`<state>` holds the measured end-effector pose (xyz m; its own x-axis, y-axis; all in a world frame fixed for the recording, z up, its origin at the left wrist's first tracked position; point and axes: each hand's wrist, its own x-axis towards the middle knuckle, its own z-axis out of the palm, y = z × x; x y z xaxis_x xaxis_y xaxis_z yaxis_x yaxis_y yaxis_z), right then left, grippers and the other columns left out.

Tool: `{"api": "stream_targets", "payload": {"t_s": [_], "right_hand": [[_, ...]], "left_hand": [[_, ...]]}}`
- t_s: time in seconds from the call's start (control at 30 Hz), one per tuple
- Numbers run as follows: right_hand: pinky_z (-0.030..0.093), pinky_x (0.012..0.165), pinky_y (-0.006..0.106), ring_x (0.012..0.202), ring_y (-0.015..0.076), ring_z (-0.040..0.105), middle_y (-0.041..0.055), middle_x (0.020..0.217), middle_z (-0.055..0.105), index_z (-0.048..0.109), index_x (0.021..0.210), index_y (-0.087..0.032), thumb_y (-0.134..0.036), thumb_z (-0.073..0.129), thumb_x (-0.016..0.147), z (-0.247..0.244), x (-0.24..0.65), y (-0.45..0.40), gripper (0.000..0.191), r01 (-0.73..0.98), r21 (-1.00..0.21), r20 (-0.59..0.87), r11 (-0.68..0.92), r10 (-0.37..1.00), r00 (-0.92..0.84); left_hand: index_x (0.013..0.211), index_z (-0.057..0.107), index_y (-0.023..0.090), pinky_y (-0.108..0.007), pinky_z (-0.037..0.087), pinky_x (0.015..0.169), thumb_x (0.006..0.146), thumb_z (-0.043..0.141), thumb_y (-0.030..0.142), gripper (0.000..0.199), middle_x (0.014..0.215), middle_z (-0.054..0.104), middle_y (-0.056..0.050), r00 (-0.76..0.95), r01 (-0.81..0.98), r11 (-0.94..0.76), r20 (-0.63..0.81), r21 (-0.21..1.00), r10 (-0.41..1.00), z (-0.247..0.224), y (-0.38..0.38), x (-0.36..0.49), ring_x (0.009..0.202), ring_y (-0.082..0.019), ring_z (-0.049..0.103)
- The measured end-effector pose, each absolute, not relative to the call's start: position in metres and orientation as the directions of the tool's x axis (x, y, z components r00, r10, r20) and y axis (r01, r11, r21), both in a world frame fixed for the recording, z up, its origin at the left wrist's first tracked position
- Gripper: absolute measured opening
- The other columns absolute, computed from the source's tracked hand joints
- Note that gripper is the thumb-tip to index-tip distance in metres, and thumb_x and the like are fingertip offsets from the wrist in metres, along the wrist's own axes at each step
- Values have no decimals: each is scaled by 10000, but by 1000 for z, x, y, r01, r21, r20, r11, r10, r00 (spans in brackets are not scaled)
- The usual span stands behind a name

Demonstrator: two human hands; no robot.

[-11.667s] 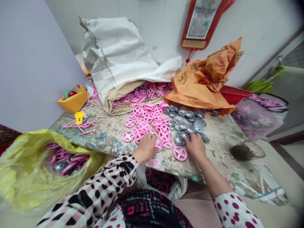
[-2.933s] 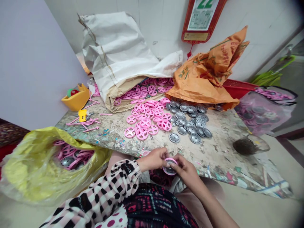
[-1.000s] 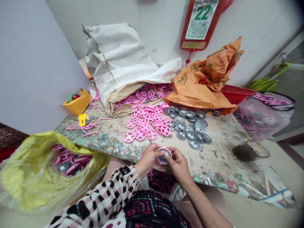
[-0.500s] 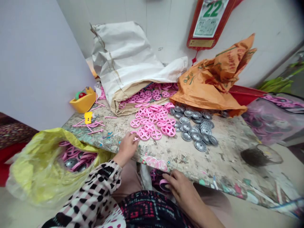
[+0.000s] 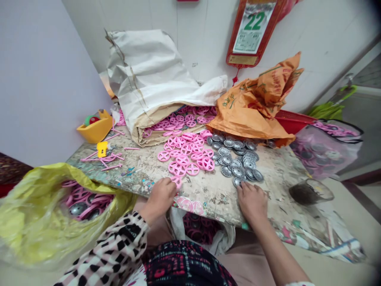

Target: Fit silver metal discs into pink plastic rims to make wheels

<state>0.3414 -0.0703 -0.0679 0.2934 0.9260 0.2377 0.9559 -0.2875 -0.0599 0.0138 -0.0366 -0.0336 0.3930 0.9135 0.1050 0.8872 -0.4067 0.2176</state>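
Observation:
My left hand (image 5: 162, 195) is closed on a pink ring (image 5: 176, 182) at the table's front edge, just below the pile of pink spoked rings (image 5: 186, 149). Further right, the fingertips of my right hand (image 5: 253, 200) touch a grey disc (image 5: 237, 181) at the near end of the heap of grey discs (image 5: 238, 171); the fingers are bent, and whether they grip it cannot be made out. Below the table edge, a white bag (image 5: 228, 237) in front of my lap holds joined pink and grey pieces.
A yellow bag (image 5: 18, 210) of pieces stands at the left. White (image 5: 151, 71) and orange (image 5: 247, 115) sacks lie at the back. A brown cup (image 5: 306, 192) is at the right, a yellow holder (image 5: 97, 129) at the left.
My right hand has moved from the lap bag, where it held a pink ring, up to the grey discs. The left hand has drawn a pink ring toward the table edge. The view has shifted.

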Motion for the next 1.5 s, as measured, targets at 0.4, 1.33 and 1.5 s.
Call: {"api": "stream_targets", "payload": {"t_s": [0.4,1.33,1.5], "right_hand": [[372,790,366,946,275,528,138,1005,617,645,1090,-163,-476,510,855,-61,321,-62,414,927,-249,168,-281,930,327],[454,710,308,767,161,521,54,936,541,548,1052,-176,-454,580,798,-58,241,-85,378,391,-919,186,47,926,327],[435,653,275,691,151,536,17,793,594,574,973,-177,-453,580,792,-56,247,-81,330,247,-969,25,-26,980,198]], "left_hand": [[1084,619,181,-351,416,866,770,556,154,322,1023,497,-87,461,710,-472,162,523,873,-53,-28,78,984,-218,473],[857,550,141,-228,530,538,600,798,284,384,801,590,-16,434,-342,561,-403,754,806,-37,-40,107,643,-110,590],[819,548,142,-220,503,483,590,778,331,375,742,583,1,390,-311,475,-345,823,854,-38,-42,113,584,-110,576]]}}
